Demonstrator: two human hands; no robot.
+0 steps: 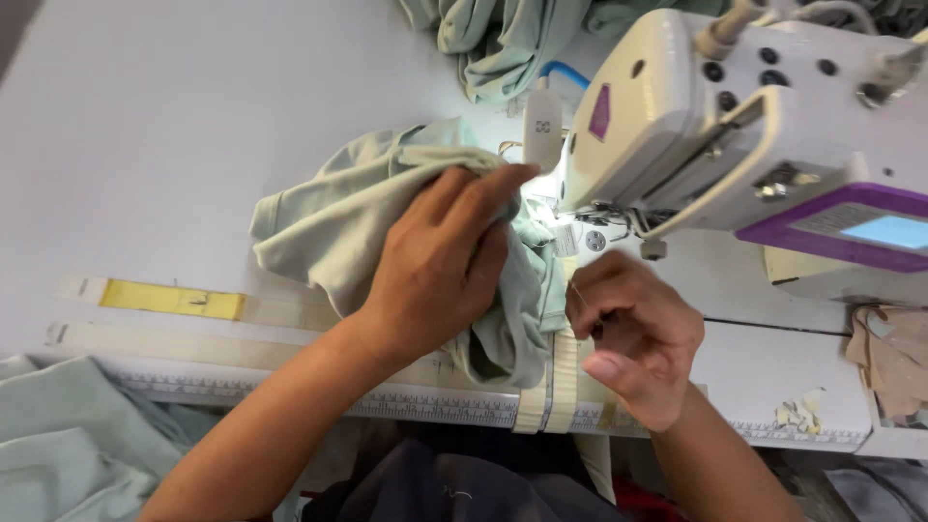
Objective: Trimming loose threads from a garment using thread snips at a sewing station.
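Note:
A pale green garment [333, 217] lies bunched on the white table [145, 145], its edge reaching under the sewing machine's needle area [592, 237]. My left hand [440, 266] presses down on the garment, fingers pointing toward the lit needle. My right hand [633, 333] hovers just right of the cloth with fingers curled, pinching what looks like a thin thread or small piece. The white sewing machine [715, 116] with a purple control panel stands at the upper right.
More pale green fabric is heaped at the back [503, 39] and at the lower left [68, 435]. A yellow tape strip [169, 300] and a ruler strip [425, 406] run along the table's front edge. Paper scraps [889, 358] lie at the right.

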